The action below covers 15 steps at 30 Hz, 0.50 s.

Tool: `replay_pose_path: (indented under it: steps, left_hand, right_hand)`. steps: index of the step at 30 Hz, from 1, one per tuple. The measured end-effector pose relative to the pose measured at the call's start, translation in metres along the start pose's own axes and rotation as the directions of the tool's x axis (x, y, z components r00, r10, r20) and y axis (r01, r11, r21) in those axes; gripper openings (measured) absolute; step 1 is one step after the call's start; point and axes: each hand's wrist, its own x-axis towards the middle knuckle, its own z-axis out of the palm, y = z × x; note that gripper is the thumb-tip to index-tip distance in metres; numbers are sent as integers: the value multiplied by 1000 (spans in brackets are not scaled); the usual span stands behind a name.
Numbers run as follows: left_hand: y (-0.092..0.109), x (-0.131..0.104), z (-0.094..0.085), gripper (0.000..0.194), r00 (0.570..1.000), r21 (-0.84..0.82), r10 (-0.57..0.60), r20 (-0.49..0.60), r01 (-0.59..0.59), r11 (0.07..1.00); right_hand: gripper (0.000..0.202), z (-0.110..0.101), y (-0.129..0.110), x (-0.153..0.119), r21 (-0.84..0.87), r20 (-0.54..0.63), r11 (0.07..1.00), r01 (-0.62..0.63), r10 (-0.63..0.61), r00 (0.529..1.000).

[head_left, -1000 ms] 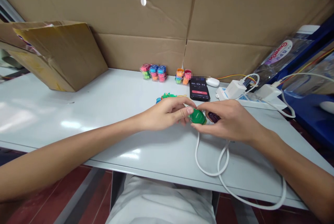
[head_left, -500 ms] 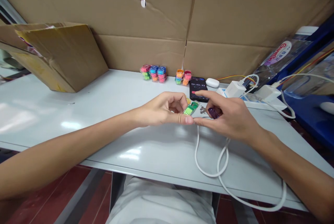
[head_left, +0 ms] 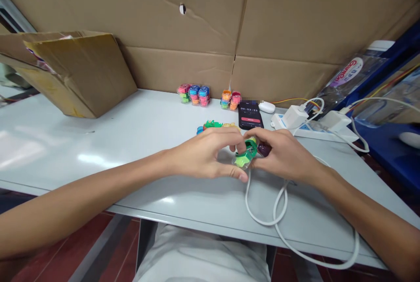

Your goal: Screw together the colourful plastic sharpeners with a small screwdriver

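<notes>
R hand (head_left: 285, 153) clamps green, rounded plastic piece (head_left: 243, 160), cups glossy dark-purple object (head_left: 264, 149); L hand (head_left: 206, 150), thumb & fingers apart, touches green pc. above shiny white worktop (head_left: 154, 124), btwn. front & back edges.

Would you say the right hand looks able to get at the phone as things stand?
Probably yes: the phone lies just beyond the right hand, unobstructed, though that hand holds a green piece.
</notes>
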Motion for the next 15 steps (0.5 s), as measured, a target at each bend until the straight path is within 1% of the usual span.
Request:
replay_pose_path:
  steps: [3, 5, 6, 8, 9, 11, 13, 15]
  left_hand:
    - [0, -1, -4, 36, 998, 18, 57, 15, -57, 998]
    - [0, -2, -6, 33, 996, 36, 86, 27, -87, 996]
    - [0, -2, -6, 31, 994, 63, 104, 30, -105, 992]
    - [0, -3, -5, 25, 986, 178, 168, 19, -169, 970]
    - [0, -4, -4, 21, 976, 262, 217, 8, -211, 942]
    - [-1, -5, -1, 15, 945, 456, 326, -25, -280, 845]
    - [-1, -5, -1, 14, 908, 626, 416, -48, -297, 721]
    - [-1, -5, -2, 12, 869, 729, 493, -43, -310, 611]
  right_hand:
    - [26, 0, 4, 0, -17, -47, 998, 60, -61, 997]
    - [21, 0, 6, -1, -66, -104, 991, 115, -121, 987]
    - [19, -1, 7, -2, -98, -134, 985, 139, -151, 979]
    - [19, -2, 7, -3, -157, -194, 972, 176, -205, 959]
    - [20, -2, 6, -4, -174, -220, 966, 190, -226, 949]
    - [24, -3, 4, -5, -180, -267, 961, 208, -252, 930]
    - [27, -4, 1, -5, -160, -305, 964, 213, -254, 918]
    - [35, -5, -2, -6, -121, -311, 968, 221, -248, 918]
